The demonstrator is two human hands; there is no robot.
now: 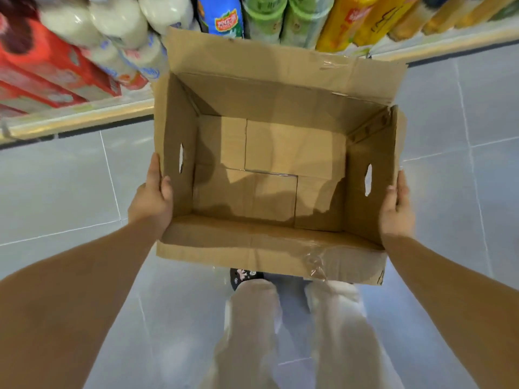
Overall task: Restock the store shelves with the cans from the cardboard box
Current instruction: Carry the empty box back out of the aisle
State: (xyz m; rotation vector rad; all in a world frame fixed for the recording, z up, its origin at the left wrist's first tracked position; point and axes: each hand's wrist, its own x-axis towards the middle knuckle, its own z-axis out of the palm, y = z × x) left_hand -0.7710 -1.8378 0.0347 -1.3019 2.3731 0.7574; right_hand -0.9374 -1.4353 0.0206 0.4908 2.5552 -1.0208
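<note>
An open brown cardboard box (280, 248) fills the middle of the head view, held above the floor in front of me. Its inside shows only bare cardboard bottom flaps; no cans are in sight. My left hand (153, 197) presses flat against the box's left wall, just below an oval handle hole. On the right wall, beside the other handle hole, my right hand (397, 209) presses in the same way. All the top flaps stand open, with torn clear tape on the near and far ones.
A low store shelf (81, 113) runs along the top, stocked with red cartons (53, 68), white bottles (118, 26), green bottles (283, 21) and yellow bottles (362, 18). Grey floor tiles (64, 186) lie below. My light trousers (252, 332) and a dark shoe (244, 276) are under the box.
</note>
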